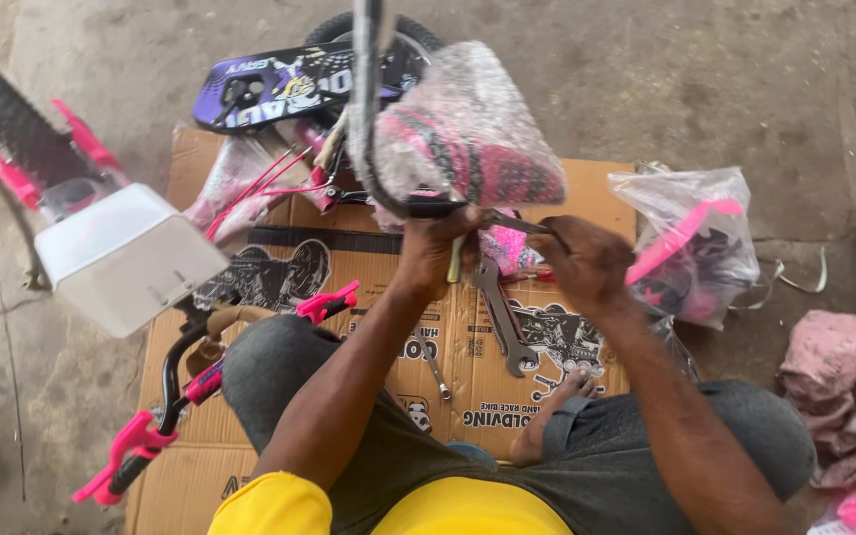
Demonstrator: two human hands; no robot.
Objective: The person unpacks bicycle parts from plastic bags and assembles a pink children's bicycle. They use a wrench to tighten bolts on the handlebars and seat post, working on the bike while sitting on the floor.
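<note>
The left hand point(435, 250) is clenched around a pale-handled tool point(455, 264) just under the bubble-wrapped bicycle saddle point(468, 139), which sits at twelve o'clock. The right hand point(587, 263), at three o'clock of the left, is closed on a thin metal tool point(519, 224) pointing toward it. A flat multi-spanner point(503, 317) lies on the cardboard sheet point(369, 223) below, at six o'clock.

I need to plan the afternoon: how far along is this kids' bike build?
Early. Done: parts unpacked onto the flattened cardboard box. In hand: the left hand grips the bubble-wrapped saddle's underside while the right hand works a tool there. Left: loose wheel, bagged pink parts, flat wrench lying unused.
</note>
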